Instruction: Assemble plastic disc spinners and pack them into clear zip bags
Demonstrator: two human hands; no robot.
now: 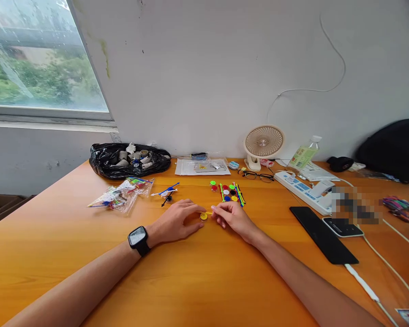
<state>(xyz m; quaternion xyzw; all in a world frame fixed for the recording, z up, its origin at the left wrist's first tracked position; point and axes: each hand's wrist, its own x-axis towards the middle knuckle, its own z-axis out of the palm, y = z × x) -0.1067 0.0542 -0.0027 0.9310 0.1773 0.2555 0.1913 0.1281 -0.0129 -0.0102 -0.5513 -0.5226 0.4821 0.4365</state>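
Observation:
My left hand (177, 220), wearing a black watch (138, 238), is curled at a small yellow round piece (203, 216), its thumb and forefinger on either side of it. My right hand (234, 219) pinches a thin yellow stick (208, 213), which lies just above the round piece; whether the two are joined I cannot tell. Beyond my right hand are small coloured discs (226, 192) between bundles of coloured sticks (240, 194). Past my left hand lie a blue-and-white piece with an arrow-like stick (168, 190) and a black one (168, 199).
Clear plastic bags of coloured parts (122, 195) lie left, before a black bag (129, 161) of cardboard tubes. A fan (264, 143), glasses (258, 175) and white papers (202, 166) line the back. On the right are a power strip (303, 190), a bottle (305, 154), a black phone (322, 234) and cables.

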